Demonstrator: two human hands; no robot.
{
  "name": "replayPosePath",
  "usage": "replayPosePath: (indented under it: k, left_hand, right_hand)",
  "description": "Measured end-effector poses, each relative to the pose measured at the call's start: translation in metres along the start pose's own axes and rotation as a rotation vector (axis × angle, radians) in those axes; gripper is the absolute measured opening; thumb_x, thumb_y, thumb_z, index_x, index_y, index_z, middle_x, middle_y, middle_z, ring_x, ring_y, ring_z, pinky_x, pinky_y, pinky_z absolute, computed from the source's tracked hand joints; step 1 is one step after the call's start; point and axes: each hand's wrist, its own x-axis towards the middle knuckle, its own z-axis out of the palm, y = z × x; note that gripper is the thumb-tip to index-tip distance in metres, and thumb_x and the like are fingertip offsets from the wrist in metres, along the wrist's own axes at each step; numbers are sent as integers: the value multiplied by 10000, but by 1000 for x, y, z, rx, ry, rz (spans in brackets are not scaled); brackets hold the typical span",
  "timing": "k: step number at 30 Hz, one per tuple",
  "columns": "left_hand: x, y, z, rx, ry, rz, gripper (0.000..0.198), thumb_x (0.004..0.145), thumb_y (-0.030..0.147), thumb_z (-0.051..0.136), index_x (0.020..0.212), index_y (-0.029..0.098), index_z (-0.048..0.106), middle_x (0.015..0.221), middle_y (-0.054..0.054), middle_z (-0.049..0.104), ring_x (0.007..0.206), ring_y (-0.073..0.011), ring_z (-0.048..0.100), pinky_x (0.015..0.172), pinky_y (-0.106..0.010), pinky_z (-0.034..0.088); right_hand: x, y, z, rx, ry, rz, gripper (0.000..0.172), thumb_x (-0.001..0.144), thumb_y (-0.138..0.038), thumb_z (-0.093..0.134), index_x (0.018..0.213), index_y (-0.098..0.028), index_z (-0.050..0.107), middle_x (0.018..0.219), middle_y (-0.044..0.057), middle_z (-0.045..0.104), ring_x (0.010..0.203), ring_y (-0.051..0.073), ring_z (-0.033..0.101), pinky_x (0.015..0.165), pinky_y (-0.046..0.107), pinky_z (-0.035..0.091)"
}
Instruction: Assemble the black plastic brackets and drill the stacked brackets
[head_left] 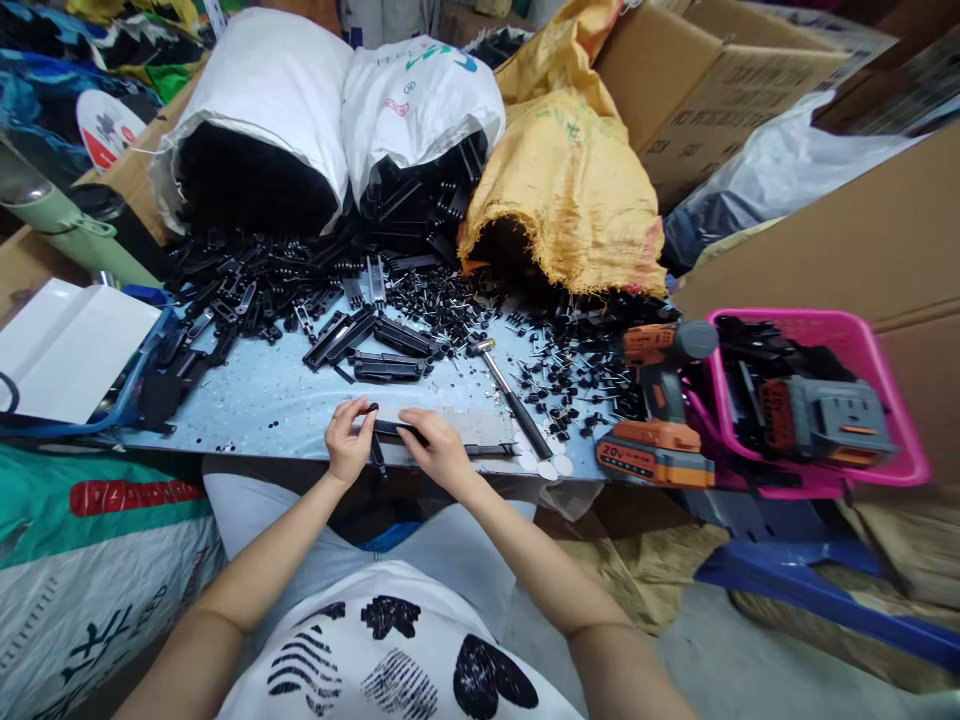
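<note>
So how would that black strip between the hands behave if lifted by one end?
Probably stiff: the strip runs straight between the left hand and right hand. Likely light, being thin, like the black parts piled behind. Looks flat, so it should slide rather than roll.

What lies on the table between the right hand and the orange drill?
In the head view, a hammer lies between the right hand and the orange drill, with small black parts scattered beside it.
</note>
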Motion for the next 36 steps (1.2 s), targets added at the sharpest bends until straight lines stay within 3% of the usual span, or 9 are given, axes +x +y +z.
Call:
replayPosePath:
  k: [3,6,9,11,13,16,22,31,36]
  left_hand:
    - [-5,-3,1,-26,-9,-37,282,864,253,568,1135,173,574,942,-64,618,874,-150,625,788,-324,546]
    - [-10,-1,-6,-15,-55,-60,366,866,303,545,1204,167,505,1011,-89,612,916,-164,626,805,-327,540]
    - [-15,12,-21,198,-138,-149,409,816,390,585,1130,134,523,989,-117,625,922,-201,624,791,-331,517]
    - [-19,27,-31,452,-338,-266,294,824,432,556,905,152,595,820,-89,645,810,-207,639,732,-318,498]
    - [-21,43,-35,650,-602,-375,335,869,455,476,746,171,605,673,-64,639,692,-201,645,672,-299,471]
    - [-20,63,-28,773,-808,-427,397,889,473,418,778,167,646,708,-94,681,687,-229,664,628,-295,445]
    - [-13,73,-8,823,-832,-482,441,894,459,384,870,159,705,798,-138,707,770,-267,679,649,-310,447]
    - [-10,71,-14,849,-819,-460,469,879,497,396,857,149,709,804,-150,705,787,-278,676,672,-313,456]
    - [-17,73,-11,851,-790,-451,425,910,365,346,848,139,700,780,-139,702,740,-260,674,635,-307,453]
  right_hand:
    - [23,1,24,141,-11,-23,258,913,-242,508,1158,-192,571,1170,93,608,1129,178,552,972,332,469]
    - [34,9,39,202,-76,-83,187,919,-219,490,1052,-186,617,1066,78,645,1034,157,596,900,294,505]
    - [30,15,42,132,-118,-162,197,925,-186,458,1010,-166,635,1012,86,659,967,152,619,847,284,522]
    - [22,17,39,65,-153,-224,231,920,-167,450,1062,-157,632,1076,103,649,1010,162,611,867,291,516]
    - [15,16,35,28,-198,-249,269,918,-175,457,1136,-169,616,1161,107,622,1063,170,592,898,304,504]
    - [8,13,29,27,-257,-181,329,934,-245,464,1246,-217,565,1300,91,540,1141,176,547,951,334,476]
    - [7,10,26,58,-306,-82,370,965,-334,401,1300,-243,529,1341,72,508,1190,181,508,995,374,440]
    - [2,12,34,-67,-298,-18,405,976,-355,351,1308,-205,529,1294,85,547,1129,205,530,966,391,456]
    - [0,2,38,-225,-329,13,390,965,-345,378,1276,-200,563,1275,89,560,1047,219,560,924,389,474]
